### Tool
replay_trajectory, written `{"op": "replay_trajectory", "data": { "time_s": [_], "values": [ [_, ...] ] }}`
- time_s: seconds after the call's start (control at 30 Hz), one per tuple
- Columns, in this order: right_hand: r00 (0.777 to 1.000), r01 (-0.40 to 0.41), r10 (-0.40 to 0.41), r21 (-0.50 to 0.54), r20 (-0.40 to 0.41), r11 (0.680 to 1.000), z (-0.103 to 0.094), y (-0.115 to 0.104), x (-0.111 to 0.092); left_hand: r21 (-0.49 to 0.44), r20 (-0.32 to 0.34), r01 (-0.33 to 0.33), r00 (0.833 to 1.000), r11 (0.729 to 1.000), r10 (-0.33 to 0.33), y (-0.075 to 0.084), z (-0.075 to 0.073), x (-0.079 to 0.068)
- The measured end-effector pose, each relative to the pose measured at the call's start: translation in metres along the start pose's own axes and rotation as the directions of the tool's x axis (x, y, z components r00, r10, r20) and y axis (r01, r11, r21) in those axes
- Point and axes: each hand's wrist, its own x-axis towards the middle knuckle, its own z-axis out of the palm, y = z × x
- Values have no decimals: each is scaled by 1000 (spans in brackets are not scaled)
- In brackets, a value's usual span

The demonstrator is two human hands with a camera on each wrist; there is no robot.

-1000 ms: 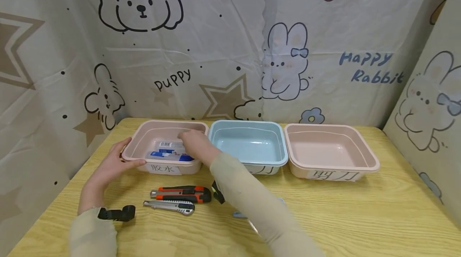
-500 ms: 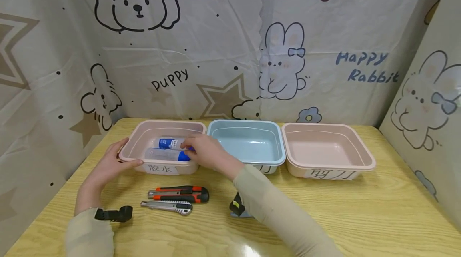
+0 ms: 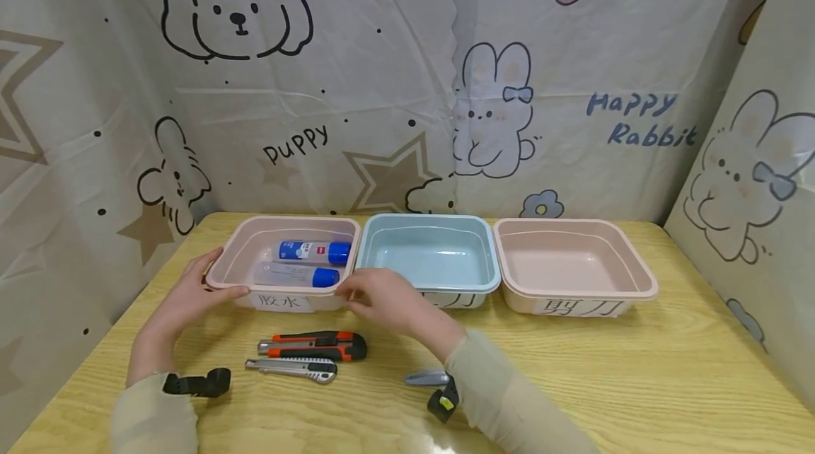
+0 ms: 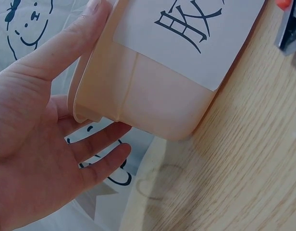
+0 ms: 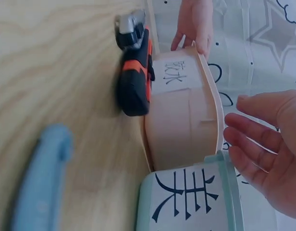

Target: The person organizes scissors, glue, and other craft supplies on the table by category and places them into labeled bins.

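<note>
Two clear glue bottles with blue caps lie side by side in the left pink bin: the rear bottle [image 3: 308, 251] shows a blue and white label, the front bottle [image 3: 286, 274] is mostly transparent. My left hand [image 3: 185, 298] holds that pink bin [image 4: 157, 101] by its front left corner, thumb along the rim and fingers at the outer side. Just outside the bin's front right corner hovers my right hand [image 3: 388, 298], its fingers loosely bent and nothing between them, as the right wrist view [image 5: 268, 144] confirms.
An orange and black utility knife [image 3: 318, 346] and a slim silver utility knife [image 3: 296, 368] lie before the bins. Near my right wrist lies a light blue object [image 3: 425, 377]. The blue bin [image 3: 433, 259] and right pink bin [image 3: 573, 263] contain nothing visible. A printed cloth hangs behind.
My right hand let go of the bottles and drew out of the left bin toward me and to the right. Both bottles now lie in full view. My left hand stayed at its corner.
</note>
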Motion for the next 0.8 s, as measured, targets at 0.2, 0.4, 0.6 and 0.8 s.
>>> {"op": "replay_trajectory", "data": {
  "time_s": [0.2,0.4,0.6,0.8],
  "values": [
    [986,45,-27,-109,163,993,13,-7,-6,-12,-5,-2,1000,1000,2,-1,-1,-1],
    [958,50,4,-181,286,982,29,-10,-5,-23,5,4,1000,1000,-3,-3,0,-1],
    [956,72,-9,-205,292,976,40,-12,-1,-29,0,16,1000,999,-16,-2,1,0],
    [959,103,-31,-244,282,964,45,-18,3,-30,-3,-4,1000,1000,3,-1,1,1]
  ]
}}
